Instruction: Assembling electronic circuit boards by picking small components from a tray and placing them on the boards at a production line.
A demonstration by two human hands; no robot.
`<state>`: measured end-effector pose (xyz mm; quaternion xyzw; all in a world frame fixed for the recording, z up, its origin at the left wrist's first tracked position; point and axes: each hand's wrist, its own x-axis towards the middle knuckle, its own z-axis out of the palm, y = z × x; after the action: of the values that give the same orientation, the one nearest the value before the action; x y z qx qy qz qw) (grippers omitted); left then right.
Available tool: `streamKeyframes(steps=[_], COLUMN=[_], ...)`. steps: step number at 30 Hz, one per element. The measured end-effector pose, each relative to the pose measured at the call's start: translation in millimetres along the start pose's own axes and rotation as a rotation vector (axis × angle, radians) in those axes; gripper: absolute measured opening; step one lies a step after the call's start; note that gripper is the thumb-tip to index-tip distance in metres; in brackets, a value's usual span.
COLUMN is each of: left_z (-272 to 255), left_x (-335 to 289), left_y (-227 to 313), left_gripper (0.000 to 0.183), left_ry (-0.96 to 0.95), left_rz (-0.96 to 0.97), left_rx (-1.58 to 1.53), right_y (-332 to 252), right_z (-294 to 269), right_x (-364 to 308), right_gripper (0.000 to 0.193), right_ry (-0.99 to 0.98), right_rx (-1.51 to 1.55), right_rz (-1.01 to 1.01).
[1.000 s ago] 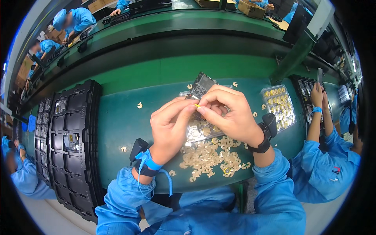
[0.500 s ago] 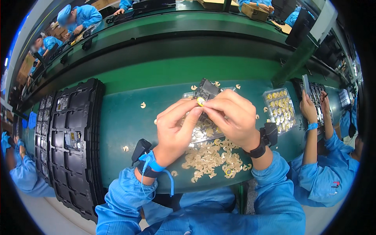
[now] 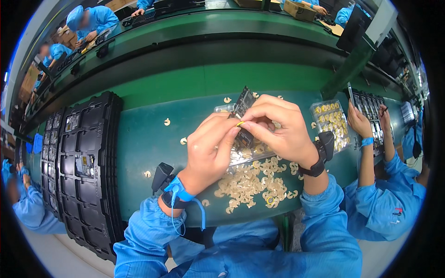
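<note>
A small round yellow-rimmed piece, looking like a coin cell (image 3: 239, 124), is pinched where my two hands' fingertips meet. My left hand (image 3: 211, 148) is closed, thumb and forefinger on its near left side. From the right, my right hand (image 3: 285, 127) is closed on it with thumb and forefinger. A dark circuit board (image 3: 243, 101) stands tilted between the hands, its lower part showing under the fingers; which fingers bear it is hidden. Below lies a clear plastic tray (image 3: 248, 160), partly covered by my hands. Cream C-shaped pieces (image 3: 245, 187) are heaped in front of it.
Stacked black trays (image 3: 81, 139) with some boards in them stand at the left. On the right is a clear tray (image 3: 331, 123) of yellow-rimmed discs, near a co-worker's hands (image 3: 364, 123). A green post (image 3: 347, 74) rises behind it. A yellow ring (image 3: 270, 200) lies among the loose pieces.
The circuit board has tipped up steeper, and more of its lower part shows beneath the fingers. The yellow-rimmed piece has turned nearly edge-on. My right hand has shifted slightly.
</note>
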<state>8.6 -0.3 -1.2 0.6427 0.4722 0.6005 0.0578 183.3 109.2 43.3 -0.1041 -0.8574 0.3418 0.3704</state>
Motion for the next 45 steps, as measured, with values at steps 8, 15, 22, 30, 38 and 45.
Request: streamKeyframes(steps=[8, 15, 22, 30, 38, 45], left_z=[7.1, 5.1, 9.1, -0.2, 8.3, 6.4], left_x=[-3.0, -5.5, -1.8, 2.0, -3.7, -2.2], left_y=[7.8, -4.8, -7.9, -1.5, -5.9, -2.3], left_gripper=[0.047, 0.035, 0.030, 0.028, 0.038, 0.036], left_ry=[0.170, 0.135, 0.348, 0.175, 0.074, 0.069], left_rz=[-0.535, -0.806, -0.772, -0.746, -0.749, -0.730], left_rx=[-0.533, -0.759, -0.994, -0.806, -0.929, -0.989], right_y=[-9.6, -9.3, -5.5, 12.9, 10.4, 1.7], right_z=[6.1, 34.4, 34.7, 30.3, 21.9, 30.2], right_x=[-6.2, -10.2, -13.5, -8.1, -7.6, -6.1], right_gripper=[0.010, 0.007, 0.006, 0.008, 0.008, 0.004], right_ry=[0.176, 0.233, 0.160, 0.153, 0.182, 0.215], right_rx=[0.476, 0.300, 0.352, 0.584, 0.358, 0.010], right_rz=[0.401, 0.436, 0.457, 0.413, 0.389, 0.270])
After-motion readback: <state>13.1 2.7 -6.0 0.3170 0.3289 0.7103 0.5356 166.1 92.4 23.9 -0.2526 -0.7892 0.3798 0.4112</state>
